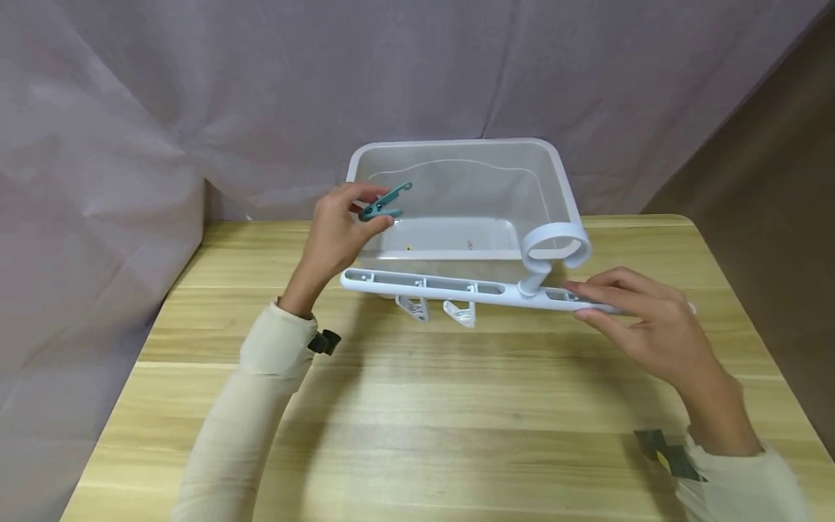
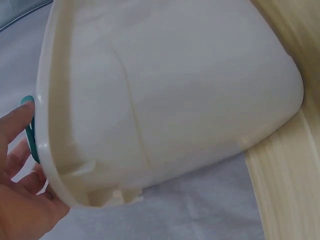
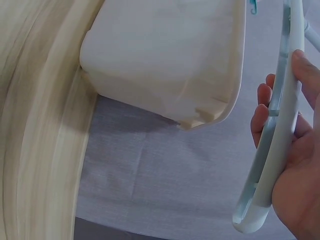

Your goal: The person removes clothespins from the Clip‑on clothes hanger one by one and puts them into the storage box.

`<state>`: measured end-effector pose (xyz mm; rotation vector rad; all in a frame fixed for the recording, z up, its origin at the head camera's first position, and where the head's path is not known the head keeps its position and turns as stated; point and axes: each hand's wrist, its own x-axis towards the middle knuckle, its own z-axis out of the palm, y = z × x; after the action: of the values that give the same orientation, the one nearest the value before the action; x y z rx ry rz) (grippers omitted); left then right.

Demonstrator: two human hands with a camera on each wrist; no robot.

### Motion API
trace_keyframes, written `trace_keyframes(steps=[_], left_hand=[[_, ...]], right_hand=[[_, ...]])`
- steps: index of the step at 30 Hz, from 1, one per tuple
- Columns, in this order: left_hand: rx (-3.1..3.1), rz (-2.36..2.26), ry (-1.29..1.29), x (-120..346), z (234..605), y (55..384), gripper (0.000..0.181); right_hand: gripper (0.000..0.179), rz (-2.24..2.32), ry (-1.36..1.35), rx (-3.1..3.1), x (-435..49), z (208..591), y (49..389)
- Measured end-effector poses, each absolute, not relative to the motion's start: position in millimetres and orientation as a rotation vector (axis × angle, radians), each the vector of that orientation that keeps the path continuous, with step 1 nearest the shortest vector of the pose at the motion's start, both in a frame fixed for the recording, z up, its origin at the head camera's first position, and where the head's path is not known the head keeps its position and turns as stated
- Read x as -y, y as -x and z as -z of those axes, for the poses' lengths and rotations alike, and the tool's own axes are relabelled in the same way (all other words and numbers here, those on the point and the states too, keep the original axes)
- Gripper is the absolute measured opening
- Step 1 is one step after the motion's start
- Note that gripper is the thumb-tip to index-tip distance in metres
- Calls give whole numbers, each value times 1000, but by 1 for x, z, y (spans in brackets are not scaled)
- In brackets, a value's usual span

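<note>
My left hand (image 1: 334, 232) pinches a teal clothespin (image 1: 373, 211) between thumb and fingers, above the left side of a white plastic bin (image 1: 457, 192). In the left wrist view the teal clothespin (image 2: 33, 142) shows beside the bin's rim. On the right, my right hand (image 1: 652, 319) grips one end of a white plastic clip hanger (image 1: 512, 296) with thumb and fingers. The hanger's bar lies level across the bin's front, its round hook (image 1: 551, 232) up. Two white clips (image 1: 460, 313) hang from its left half. In the right wrist view, fingers curl round the hanger (image 3: 285, 135).
The bin stands at the back of a wooden table (image 1: 417, 420). Small yellow and reddish specks lie on its floor. Grey curtain (image 1: 261, 94) hangs behind and to the left. Both sleeves carry a dark strap (image 1: 324, 341) at the wrist.
</note>
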<state>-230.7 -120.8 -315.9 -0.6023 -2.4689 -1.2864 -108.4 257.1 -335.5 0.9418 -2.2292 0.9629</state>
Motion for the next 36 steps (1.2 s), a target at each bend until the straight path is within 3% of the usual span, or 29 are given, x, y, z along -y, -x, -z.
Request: trace_keyframes(steps=[36], left_hand=[[2523, 1305, 685, 133, 315, 228, 41]], right_hand=[[53, -1001, -953, 2209, -252, 330, 103]])
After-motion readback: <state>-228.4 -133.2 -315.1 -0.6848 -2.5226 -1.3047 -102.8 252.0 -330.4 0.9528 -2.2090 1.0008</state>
